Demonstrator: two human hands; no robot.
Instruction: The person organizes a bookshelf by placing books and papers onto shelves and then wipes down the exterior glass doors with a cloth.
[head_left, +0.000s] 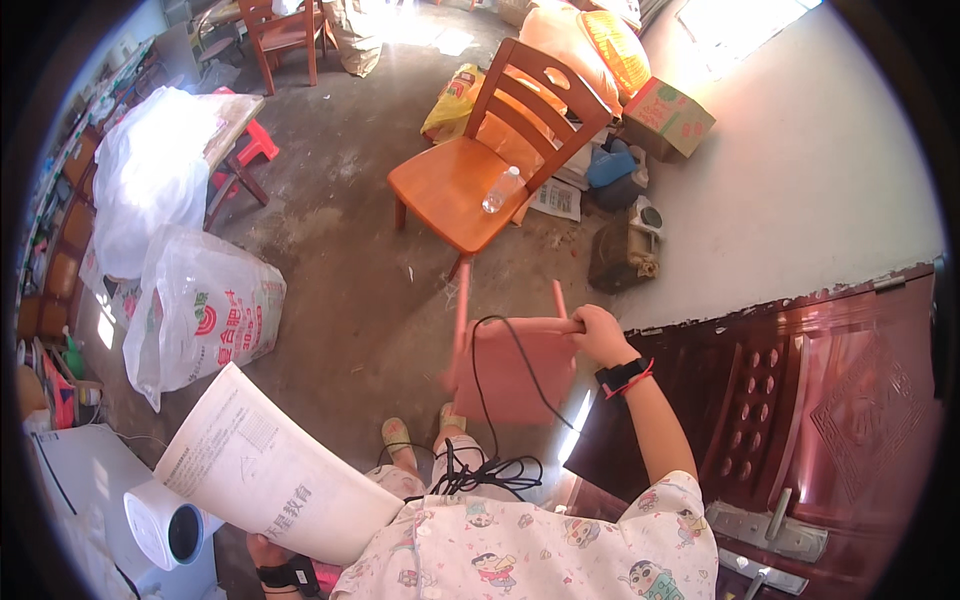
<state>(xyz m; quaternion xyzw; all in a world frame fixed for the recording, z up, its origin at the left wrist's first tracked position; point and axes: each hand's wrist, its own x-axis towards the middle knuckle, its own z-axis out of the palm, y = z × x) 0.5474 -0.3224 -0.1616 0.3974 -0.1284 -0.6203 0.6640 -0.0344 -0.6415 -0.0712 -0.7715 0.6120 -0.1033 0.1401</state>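
Observation:
My right hand (602, 335) grips the top edge of a pink plastic stool (517, 375), which is tipped over with its legs pointing away from me. A black cable (491, 476) loops over the stool and lies bunched at my lap. At the lower left, my left hand (267, 553) holds a printed paper booklet (277, 472) by its lower edge, its fingers mostly hidden behind the pages. Beyond the stool stands a wooden chair (450, 184) with a clear plastic bottle (501, 190) lying on its seat.
A white woven sack (206, 307) and a plastic-covered table (240, 120) stand at left. Near my left hand is a white cylindrical device (154, 517). To the right are a dark jerrycan (622, 251), a cardboard box (667, 120) and a reddish door (840, 420).

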